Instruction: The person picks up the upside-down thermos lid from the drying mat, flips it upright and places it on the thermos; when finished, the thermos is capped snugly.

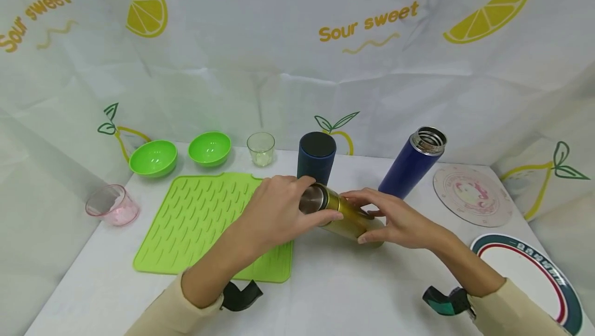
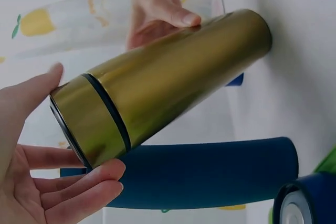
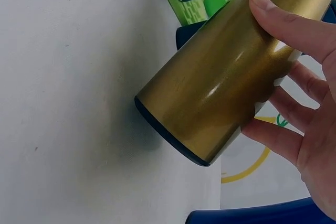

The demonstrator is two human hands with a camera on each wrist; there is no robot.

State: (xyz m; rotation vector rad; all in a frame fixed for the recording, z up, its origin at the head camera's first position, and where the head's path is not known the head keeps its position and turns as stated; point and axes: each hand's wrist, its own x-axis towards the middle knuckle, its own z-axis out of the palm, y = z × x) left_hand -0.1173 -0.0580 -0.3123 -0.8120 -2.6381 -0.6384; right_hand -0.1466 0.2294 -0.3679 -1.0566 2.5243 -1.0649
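A gold thermos (image 1: 350, 218) is held tilted between both hands, its capped end toward the left. My left hand (image 1: 279, 209) grips its gold lid (image 2: 97, 121), thumb on one side and fingers on the other. Around the lower body my right hand (image 1: 397, 220) curls, thumb and fingers on opposite sides, as the right wrist view also shows. The thermos base (image 3: 170, 135) is low over the white table; whether it touches is unclear. Just behind stands a dark blue cylinder (image 1: 317, 158). To the right, a blue thermos (image 1: 409, 168) stands with its steel mouth uncovered.
A green mat (image 1: 195, 222) lies left of the hands. Behind it are two green bowls (image 1: 153, 159) and a clear glass (image 1: 261, 150); a pink glass (image 1: 113, 206) stands far left. A pink round mat (image 1: 471, 196) and a plate (image 1: 520, 274) lie right. A blue lid-like piece (image 2: 296, 208) shows near the mat.
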